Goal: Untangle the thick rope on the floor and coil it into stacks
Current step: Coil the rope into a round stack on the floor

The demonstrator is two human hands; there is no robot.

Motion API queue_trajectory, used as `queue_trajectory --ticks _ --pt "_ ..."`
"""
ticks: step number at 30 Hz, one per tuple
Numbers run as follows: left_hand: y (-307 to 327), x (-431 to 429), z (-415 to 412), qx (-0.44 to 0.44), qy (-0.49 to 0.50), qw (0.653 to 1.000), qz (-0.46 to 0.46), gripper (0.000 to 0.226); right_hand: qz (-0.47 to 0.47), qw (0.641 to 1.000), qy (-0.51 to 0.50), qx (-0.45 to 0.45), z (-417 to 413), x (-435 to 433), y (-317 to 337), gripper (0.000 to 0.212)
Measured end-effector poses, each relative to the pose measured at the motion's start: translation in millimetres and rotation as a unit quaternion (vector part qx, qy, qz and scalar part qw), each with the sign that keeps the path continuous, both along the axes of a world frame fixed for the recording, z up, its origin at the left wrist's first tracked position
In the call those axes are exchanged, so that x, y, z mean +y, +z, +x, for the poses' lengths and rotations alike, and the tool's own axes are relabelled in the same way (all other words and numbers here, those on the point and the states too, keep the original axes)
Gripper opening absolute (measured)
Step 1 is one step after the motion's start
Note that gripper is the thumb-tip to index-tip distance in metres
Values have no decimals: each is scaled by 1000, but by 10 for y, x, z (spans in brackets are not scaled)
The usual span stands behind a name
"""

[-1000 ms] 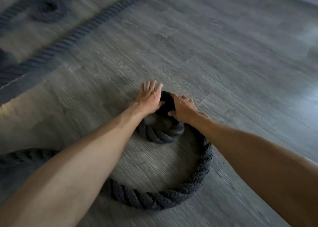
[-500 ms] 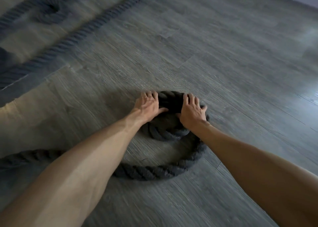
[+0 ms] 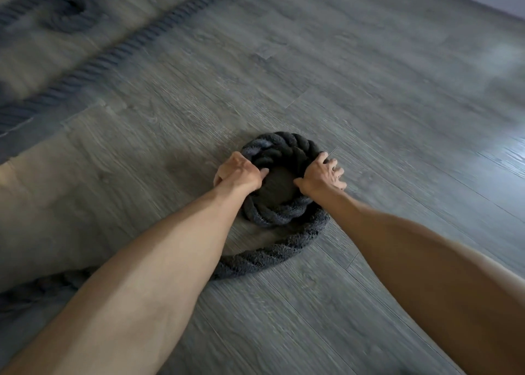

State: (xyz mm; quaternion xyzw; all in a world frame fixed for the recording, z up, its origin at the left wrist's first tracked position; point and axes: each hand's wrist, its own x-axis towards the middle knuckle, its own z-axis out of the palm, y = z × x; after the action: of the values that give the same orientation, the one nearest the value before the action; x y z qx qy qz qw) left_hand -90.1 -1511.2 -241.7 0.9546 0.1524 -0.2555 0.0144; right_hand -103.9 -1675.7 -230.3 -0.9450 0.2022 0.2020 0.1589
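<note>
Head view: left hand point(image 3: 240, 173), right hand point(image 3: 322, 176) seemingly grip one coil point(image 3: 284, 144).

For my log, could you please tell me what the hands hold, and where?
The thick dark twisted rope: the left hand grips its coil's left side, the right hand its right side.

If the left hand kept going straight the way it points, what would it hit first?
The rope coil itself: the left hand grips its left side, and its line seems to run across the coil's far turns. Beyond those, only bare floor shows.
</note>
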Motion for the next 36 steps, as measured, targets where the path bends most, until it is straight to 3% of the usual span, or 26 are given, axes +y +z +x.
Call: queue_trajectory --ticks 2,4,8,11,14,20,25,31,36 --pt "25 -42 -28 1 2 1000 24 103 -4 1000 23 -6 2 -19 -13 104" --pt "83 -46 -50 -43 -81 994 58 106 -10 998 63 -14 -5 -35 -30 102" --pt "41 -11 44 -121 -210 969 -46 108 -13 985 163 -50 0 -94 -103 102" --pt "29 -116 110 -100 -225 965 -94 103 0 959 274 -80 3 -96 -138 103" --pt "30 -208 139 -77 -237 968 -32 91 11 941 327 -80 12 -81 -123 106" --pt "25 -202 171 -81 -217 971 64 75 -15 967 242 -73 -109 61 -94 106" --pt "44 125 164 -119 -164 976 78 85 -52 992 116 -2 -279 113 -156 124" --pt "40 465 104 -86 -81 990 80 75 -22 998 63 -3 -189 53 -70 108" --pt "72 466 100 -23 -35 997 60 92 13 999 49 17 -2 41 -12 93"
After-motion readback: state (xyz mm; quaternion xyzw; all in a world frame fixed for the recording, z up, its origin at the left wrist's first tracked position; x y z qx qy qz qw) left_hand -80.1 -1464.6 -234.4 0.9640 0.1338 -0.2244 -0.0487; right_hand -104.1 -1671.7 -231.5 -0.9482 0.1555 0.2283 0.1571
